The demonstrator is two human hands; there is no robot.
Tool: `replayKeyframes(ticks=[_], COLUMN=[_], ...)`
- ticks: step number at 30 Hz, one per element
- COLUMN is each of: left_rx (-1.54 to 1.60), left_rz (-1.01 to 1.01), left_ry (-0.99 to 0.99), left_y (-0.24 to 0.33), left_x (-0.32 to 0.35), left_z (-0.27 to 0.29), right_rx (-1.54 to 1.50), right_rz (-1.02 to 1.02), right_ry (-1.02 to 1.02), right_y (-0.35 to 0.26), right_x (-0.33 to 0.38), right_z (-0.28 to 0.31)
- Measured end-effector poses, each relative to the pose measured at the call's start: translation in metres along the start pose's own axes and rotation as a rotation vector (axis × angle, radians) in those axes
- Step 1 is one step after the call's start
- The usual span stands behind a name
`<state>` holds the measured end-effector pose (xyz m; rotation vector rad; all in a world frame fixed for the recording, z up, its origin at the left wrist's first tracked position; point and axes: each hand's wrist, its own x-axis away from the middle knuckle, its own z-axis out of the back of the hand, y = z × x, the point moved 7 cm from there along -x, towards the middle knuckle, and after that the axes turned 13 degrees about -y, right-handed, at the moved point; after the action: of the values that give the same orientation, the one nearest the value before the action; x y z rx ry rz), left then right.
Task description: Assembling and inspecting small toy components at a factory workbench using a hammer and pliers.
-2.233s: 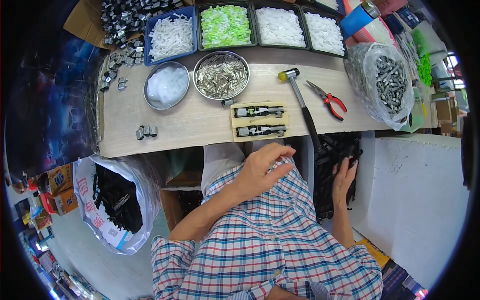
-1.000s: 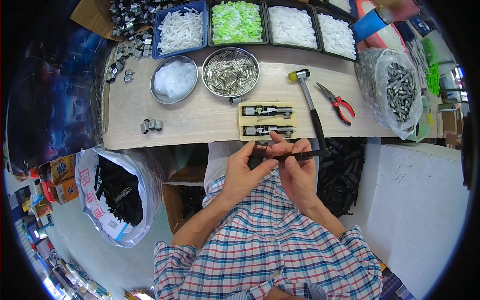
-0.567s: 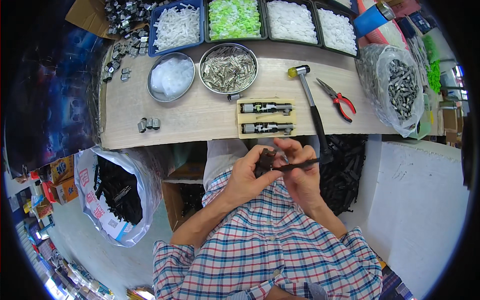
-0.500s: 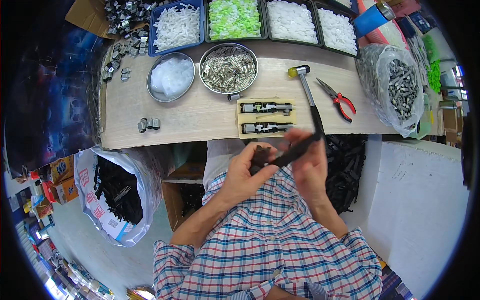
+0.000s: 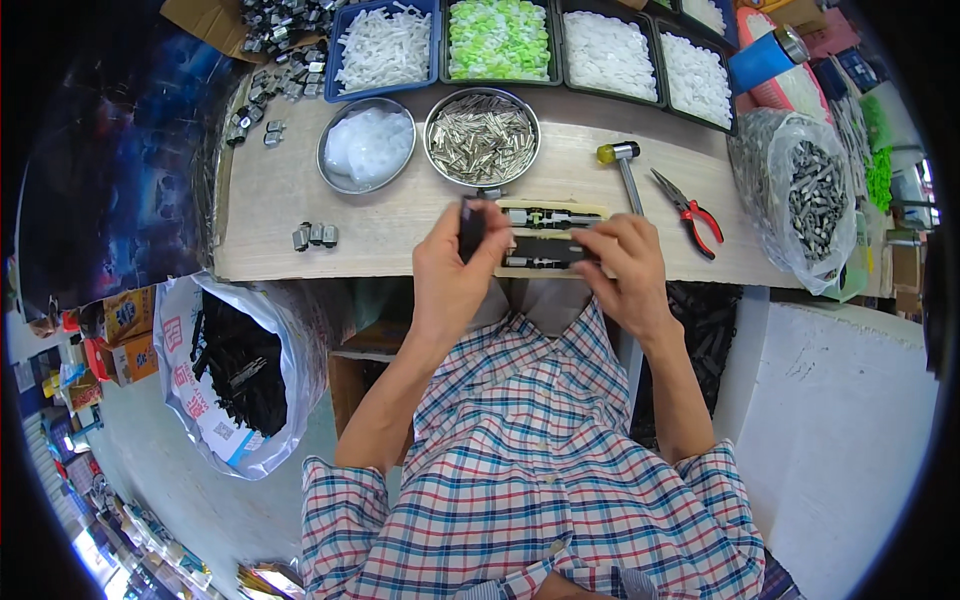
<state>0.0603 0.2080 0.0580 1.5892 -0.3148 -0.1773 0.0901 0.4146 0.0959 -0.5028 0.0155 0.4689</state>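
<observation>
At the table's near edge [image 5: 400, 268], the left hand [image 5: 455, 270] pinches a short black part [image 5: 470, 228] upright. The right hand [image 5: 622, 265], fingers curled, presses a long black part [image 5: 545, 250] onto the yellow jig [image 5: 550, 215]. Bare tabletop lies to the left; hammer [image 5: 625, 165] and red pliers [image 5: 688, 210] crowd the right.

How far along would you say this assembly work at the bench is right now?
Done: a few small grey pieces lie at the bench's left edge. In hand: the left hand holds a black part, and the right hand rests on another at the yellow jig. Left: the bowl of metal pins and the trays remain well filled.
</observation>
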Motion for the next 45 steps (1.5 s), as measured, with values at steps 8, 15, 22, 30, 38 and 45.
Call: replayKeyframes(ticks=[8, 15, 22, 30, 38, 45], left_rx=[0.421, 0.544, 0.623, 0.446, -0.399, -0.464], left_rz=[0.078, 0.023, 0.027, 0.072, -0.087, -0.089], left_ry=[0.102, 0.115, 0.164, 0.071, -0.024, -0.04], left_y=[-0.025, -0.019, -0.021, -0.017, -0.017, -0.019], left_x=[0.017, 0.023, 0.024, 0.03, 0.025, 0.022], left_z=[0.02, 0.015, 0.003, -0.025, -0.009, -0.01], right_rx=[-0.075, -0.009, -0.232, -0.362, -0.183, -0.096], right_rz=[-0.091, -0.119, -0.089, -0.195, -0.155, -0.128], right_ry=[-0.006, -0.047, 0.045, 0.074, 0.021, -0.017], right_y=[0.031, 0.029, -0.019, -0.016, 0.008, 0.008], right_x=[-0.019, -0.022, -0.003, 0.021, 0.018, 0.014], right_z=[-0.018, -0.022, 0.002, -0.011, -0.016, -0.024])
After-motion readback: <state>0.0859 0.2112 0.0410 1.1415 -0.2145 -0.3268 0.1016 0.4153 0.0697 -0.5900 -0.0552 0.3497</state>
